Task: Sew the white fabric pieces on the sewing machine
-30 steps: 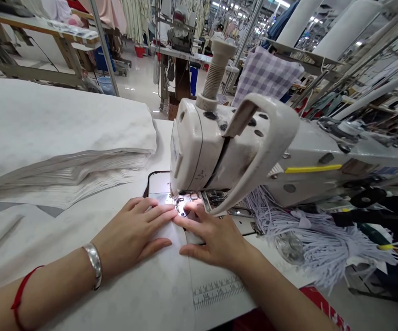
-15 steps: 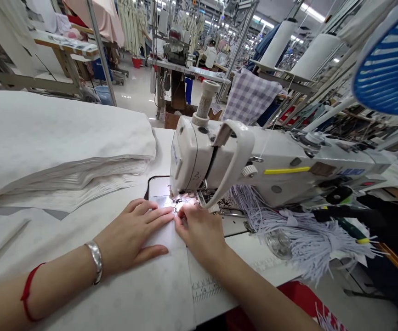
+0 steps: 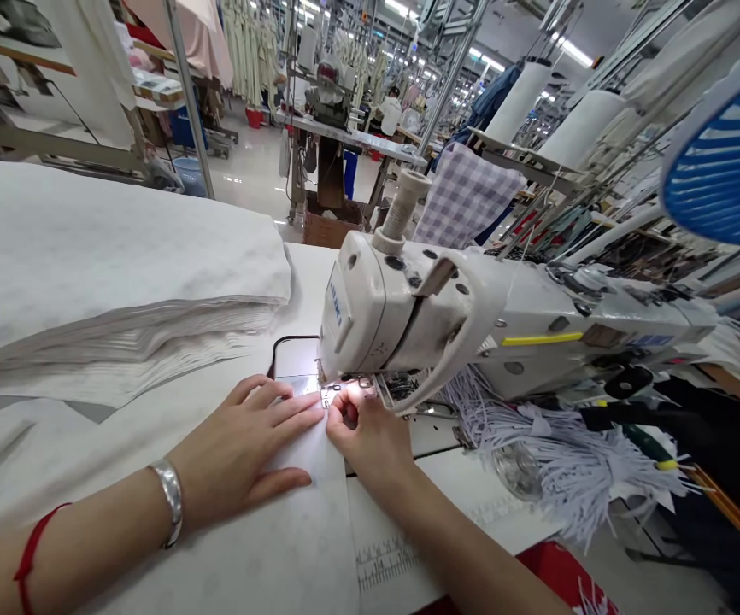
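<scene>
A thin white fabric sheet point(image 3: 280, 547) lies spread on the white desk point(image 3: 306, 265), its far end reaching the brightly lit spot under the head of a white metal sewing machine point(image 3: 370, 307). The left hand point(image 3: 251, 448) rests palm down on this sheet, opened out with the fingers loosely extended and the thumb held apart; it presses on the fabric without gripping anything, its fingertips just beside the needle area. A broad silver bangle point(image 3: 168, 502) circles that wrist, and a thin red cord bracelet point(image 3: 32, 547) sits farther up the forearm.

The right hand point(image 3: 373, 436) is close by, at the right edge of the sheet, its fingers curled and its thumb and forefinger brought together in a small ring near the needle. Whether a bit of fabric is pinched between them cannot be told.

Left of the machine, a thick stack of folded white cloth point(image 3: 152, 248) leans in uneven layers. Near the sheet's right edge, a black printed ruler scale point(image 3: 386, 559) shows on the desk. Beyond the right hand, a bundle of thin pale-lilac strips point(image 3: 568, 470) spreads beside the machine. Behind the machine hangs a purple-and-white checked cloth point(image 3: 466, 196), near two large white thread cones point(image 3: 517, 102).
</scene>
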A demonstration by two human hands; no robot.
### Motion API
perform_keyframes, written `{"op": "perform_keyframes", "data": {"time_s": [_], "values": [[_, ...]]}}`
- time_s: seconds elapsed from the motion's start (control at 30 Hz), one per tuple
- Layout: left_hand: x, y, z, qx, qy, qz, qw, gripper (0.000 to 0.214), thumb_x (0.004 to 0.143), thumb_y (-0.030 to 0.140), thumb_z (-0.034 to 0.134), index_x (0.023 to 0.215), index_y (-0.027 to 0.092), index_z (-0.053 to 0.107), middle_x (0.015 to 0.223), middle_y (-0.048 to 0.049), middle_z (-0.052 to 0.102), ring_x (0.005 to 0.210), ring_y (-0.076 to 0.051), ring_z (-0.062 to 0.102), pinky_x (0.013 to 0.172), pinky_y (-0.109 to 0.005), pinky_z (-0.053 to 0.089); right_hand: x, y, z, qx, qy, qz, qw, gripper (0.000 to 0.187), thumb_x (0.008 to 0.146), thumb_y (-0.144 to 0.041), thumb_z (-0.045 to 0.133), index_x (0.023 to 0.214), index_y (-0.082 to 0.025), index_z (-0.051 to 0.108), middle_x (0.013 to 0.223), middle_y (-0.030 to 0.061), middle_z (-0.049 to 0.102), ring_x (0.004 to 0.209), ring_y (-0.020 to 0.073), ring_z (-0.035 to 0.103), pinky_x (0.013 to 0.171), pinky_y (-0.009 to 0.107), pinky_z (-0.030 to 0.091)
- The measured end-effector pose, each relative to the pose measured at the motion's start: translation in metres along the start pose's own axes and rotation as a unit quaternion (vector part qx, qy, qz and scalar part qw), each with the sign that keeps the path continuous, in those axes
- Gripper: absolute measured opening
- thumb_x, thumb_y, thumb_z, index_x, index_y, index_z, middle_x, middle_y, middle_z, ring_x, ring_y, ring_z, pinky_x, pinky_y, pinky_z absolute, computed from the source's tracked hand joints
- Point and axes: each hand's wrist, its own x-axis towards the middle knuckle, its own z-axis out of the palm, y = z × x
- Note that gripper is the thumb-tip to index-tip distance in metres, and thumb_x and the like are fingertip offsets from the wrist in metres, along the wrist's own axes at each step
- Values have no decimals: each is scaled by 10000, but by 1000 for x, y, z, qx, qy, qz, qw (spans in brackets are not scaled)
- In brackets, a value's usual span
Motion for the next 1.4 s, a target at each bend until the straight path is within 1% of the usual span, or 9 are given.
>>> {"op": "perform_keyframes", "data": {"time_s": [0.23,0.37,0.43,0.53,0.63,0.77,1.1,1.3,1.4], "values": [[0,-1,1,-2,-3,-4,1000,535,880,556,499,1315,246,474,1320,-7,570,1131,-270,460,1002,-427,238,4,-5,0,20,25,-17,999,147,805,-244,497,721,-242,617,573,-23,564,528,123,502,556,247,351],[1,-1,0,-13,-9,5,1000,479,880,528,519,1259,236,515,1313,-19,563,1183,-269,429,1026,-420,228,-3,-5,-8,38,5,-2,999,170,832,-354,534,735,-234,605,592,-20,572,548,131,521,584,261,357],[1,-1,-1,-21,-11,9,1000,460,876,512,534,1242,235,525,1290,-14,574,1177,-260,434,1022,-406,238,-8,-6,-13,50,0,5,999,263,780,-491,604,777,-228,598,648,-5,595,611,161,555,607,278,364],[2,0,-2,-31,-11,5,999,454,871,501,539,1255,259,519,1274,-4,581,1155,-257,453,990,-396,272,-13,-9,-18,75,-11,20,997,446,610,-614,721,743,-221,559,711,4,605,683,197,566,641,302,363],[2,-1,-2,-39,-10,-2,999,462,864,502,537,1265,275,511,1272,-1,584,1149,-269,452,976,-399,282,-13,-13,-17,105,-20,12,994,399,691,-532,705,601,-207,491,693,-15,571,687,169,534,682,302,346],[3,-4,-2,-44,-9,1,999,498,851,507,558,1284,271,488,1271,-7,579,1149,-269,451,983,-405,276,-13,-14,-11,109,4,-12,994,381,797,-376,618,512,-181,457,695,-20,534,698,143,490,737,307,317],[-1,12,-1,-20,-10,-20,1000,501,866,474,540,1301,233,476,1263,-63,577,1164,-267,465,1002,-414,299,-19,-14,-4,58,50,-26,997,242,749,-256,548,529,-183,481,685,-9,512,729,153,457,760,316,302],[4,-2,-6,-38,-32,45,998,420,870,448,544,1234,240,523,1271,-42,566,1202,-260,436,1030,-415,308,-19,-15,-7,40,48,-34,997,231,752,-250,544,536,-189,489,701,4,524,770,172,472,764,326,313],[-1,8,-1,-32,-18,12,999,371,901,353,510,1252,232,508,1265,-39,571,1180,-240,450,1023,-399,331,-21,-15,-7,40,47,-36,997,224,753,-245,541,540,-193,493,698,10,525,779,178,474,765,331,318]]}}
